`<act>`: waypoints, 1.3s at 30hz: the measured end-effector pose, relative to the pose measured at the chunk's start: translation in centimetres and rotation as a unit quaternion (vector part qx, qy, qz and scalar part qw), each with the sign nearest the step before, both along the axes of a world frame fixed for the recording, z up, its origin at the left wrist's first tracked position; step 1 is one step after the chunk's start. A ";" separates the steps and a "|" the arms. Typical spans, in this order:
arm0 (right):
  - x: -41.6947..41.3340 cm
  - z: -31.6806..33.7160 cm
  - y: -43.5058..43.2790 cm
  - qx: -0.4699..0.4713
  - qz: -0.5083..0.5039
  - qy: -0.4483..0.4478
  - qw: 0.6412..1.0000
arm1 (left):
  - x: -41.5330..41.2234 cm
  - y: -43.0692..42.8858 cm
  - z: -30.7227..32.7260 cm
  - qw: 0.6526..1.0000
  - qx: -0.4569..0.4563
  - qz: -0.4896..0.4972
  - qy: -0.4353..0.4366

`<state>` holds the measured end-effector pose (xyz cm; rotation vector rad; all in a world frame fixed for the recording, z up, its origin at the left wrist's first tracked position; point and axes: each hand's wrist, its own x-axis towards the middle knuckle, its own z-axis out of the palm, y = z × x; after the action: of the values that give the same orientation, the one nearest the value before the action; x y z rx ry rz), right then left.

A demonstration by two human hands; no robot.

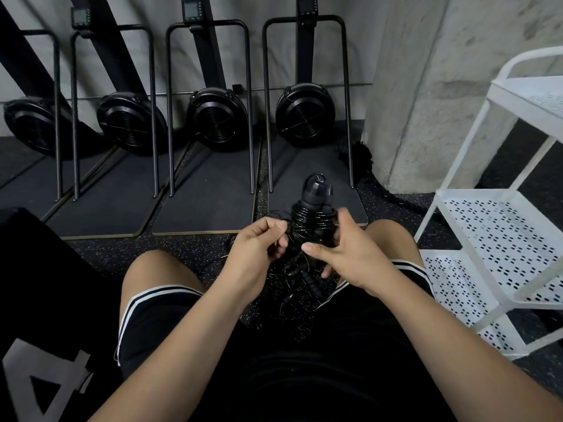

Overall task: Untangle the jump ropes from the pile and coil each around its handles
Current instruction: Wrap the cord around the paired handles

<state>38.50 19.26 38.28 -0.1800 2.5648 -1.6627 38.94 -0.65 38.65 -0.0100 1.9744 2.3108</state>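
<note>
A tangled pile (300,283) of thin black jump ropes lay on the speckled floor (182,252) between the seated person's bare knees. Above it, one bundle (310,219) was held upright: glossy black cord wound tightly round paired handles, caps pointing away. The right hand (350,254) had its grip curled round this bundle. The left hand (259,248) pinched a thin strand, probably the same rope's loose end. Four fan machines (217,117) lined the wall ahead. One white three-shelf cart (502,220) hemmed the right side.

White cart (499,226) blocks right; floor (170,251) left open.
</note>
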 end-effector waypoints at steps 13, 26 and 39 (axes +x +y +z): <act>0.2 0.3 0.2 -0.339 0.062 -0.129 0.930 | -1.0 0.8 1.7 0.981 -0.179 -0.014 0.071; -3.1 13.4 7.2 -0.245 -0.018 0.005 0.969 | -7.6 6.2 12.1 0.981 -0.073 -0.148 0.098; -5.2 31.1 21.5 0.038 -0.146 0.051 0.987 | -15.5 19.6 23.5 0.933 -0.118 -0.282 0.192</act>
<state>33.28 40.72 69.35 0.1252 2.8404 -1.6790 23.40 18.98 62.12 0.9250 2.0410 1.7886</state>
